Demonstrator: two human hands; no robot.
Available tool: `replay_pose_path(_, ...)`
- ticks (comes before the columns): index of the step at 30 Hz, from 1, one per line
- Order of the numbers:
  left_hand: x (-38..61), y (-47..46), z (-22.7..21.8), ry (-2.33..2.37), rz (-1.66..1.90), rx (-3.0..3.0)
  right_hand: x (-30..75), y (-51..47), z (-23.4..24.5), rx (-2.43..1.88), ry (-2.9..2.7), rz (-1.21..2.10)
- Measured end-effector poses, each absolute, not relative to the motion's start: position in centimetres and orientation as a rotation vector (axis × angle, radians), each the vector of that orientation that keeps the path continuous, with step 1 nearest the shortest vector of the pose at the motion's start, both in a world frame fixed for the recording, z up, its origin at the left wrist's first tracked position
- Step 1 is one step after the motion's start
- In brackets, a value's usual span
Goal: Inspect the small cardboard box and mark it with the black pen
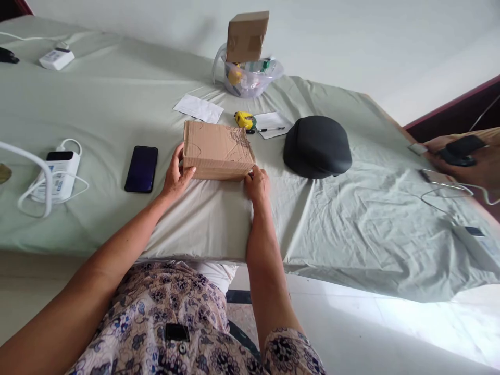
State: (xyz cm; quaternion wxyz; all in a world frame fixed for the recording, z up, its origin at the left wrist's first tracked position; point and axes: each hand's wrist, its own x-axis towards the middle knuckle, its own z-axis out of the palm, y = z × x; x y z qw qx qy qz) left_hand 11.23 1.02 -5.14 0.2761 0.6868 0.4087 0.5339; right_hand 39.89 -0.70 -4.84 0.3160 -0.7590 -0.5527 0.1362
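Observation:
A brown cardboard box (219,148) with a creased, scuffed far right corner is on the cloth-covered table in front of me. My left hand (176,174) grips its near left corner, thumb against the front side and fingers around the left edge. At the near right corner, my right hand (258,183) has its fingers curled against the box; part of them is hidden. Just behind the box are a yellow tape measure (245,120) and a pen (276,128) on white paper (269,124).
A black smartphone (141,169) lies to the left, beyond it a white power bank (58,177) with cables. A black rounded case (318,147) sits right. At the back, a clear plastic basket (250,83) supports another cardboard box (247,39). The green tablecloth (351,229) hangs over the front edge.

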Motion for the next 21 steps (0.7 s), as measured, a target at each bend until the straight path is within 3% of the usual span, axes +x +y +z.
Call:
replay_pose_path(7,11.2,0.9,-4.3,1.155,1.453,1.817,40.8,-0.1,-4.4,-1.751,-1.091,0.355)
replay_pose_path(12,11.2,0.5,-4.1,1.19,1.456,1.885,40.0,-0.4,-3.1,-1.412,-0.913,0.174)
replay_pose_path(21,11.7,0.8,-4.8,1.173,1.403,1.782,32.7,-2.9,-2.3,-1.047,-1.393,-0.216)
